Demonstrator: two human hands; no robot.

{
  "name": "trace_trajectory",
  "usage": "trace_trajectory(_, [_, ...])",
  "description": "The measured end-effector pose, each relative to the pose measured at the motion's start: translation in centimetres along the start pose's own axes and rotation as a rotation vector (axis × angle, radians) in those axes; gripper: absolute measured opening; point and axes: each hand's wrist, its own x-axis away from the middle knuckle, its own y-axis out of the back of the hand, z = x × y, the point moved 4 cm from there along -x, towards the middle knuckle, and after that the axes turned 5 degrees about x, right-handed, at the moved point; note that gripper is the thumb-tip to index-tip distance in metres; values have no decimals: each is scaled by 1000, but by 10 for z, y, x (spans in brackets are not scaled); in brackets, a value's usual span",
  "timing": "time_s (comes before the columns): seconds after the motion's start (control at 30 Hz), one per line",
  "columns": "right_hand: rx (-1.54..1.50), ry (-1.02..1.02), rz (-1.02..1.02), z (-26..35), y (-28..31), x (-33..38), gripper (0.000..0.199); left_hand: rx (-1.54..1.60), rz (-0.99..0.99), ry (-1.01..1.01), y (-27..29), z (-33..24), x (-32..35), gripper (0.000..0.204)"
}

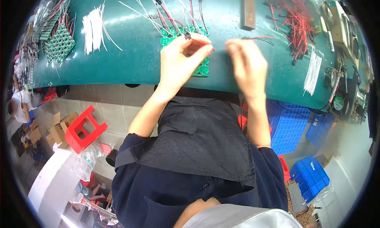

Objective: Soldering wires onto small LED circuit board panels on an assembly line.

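My left hand (pixel 178 63) is closed over a panel of small green circuit boards (pixel 204 70), thumb and forefinger pressed together. A wire lead shows there, with a black connector (pixel 187 36) above the fingers and a bit of red at the fingertips. My right hand (pixel 249 65) hovers to the right of the panel, smeared by motion, so its grip is unclear. Just beyond it lies a red and black lead (pixel 259 38); whether the fingers touch it cannot be told. White wires and connector leads (pixel 190 8) fan out from the panel's far edge.
White wire bundles lie at left (pixel 93 30) and right (pixel 313 71) on the green table (pixel 134 65). Finished-looking board panels (pixel 60 43) pile at far left. A heap of red and black leads (pixel 297 26) and a brown metal bar (pixel 249 10) sit at right.
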Motion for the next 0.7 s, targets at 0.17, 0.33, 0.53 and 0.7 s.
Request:
trace_trajectory(0.17, [738,76,-27,-52,35,-13,23,-345,-80,-188,2,-4,-12,12])
trace_trajectory(0.33, [636,-11,7,-64,42,-2,8,-381,-68,-226,4,-1,-12,12])
trace_trajectory(0.53, [406,-181,-92,-70,45,11,8,-395,-88,-259,4,0,-9,11])
trace_trajectory(0.7, [184,-218,-283,-64,54,16,8,-445,-124,-356,1,1,-7,11])
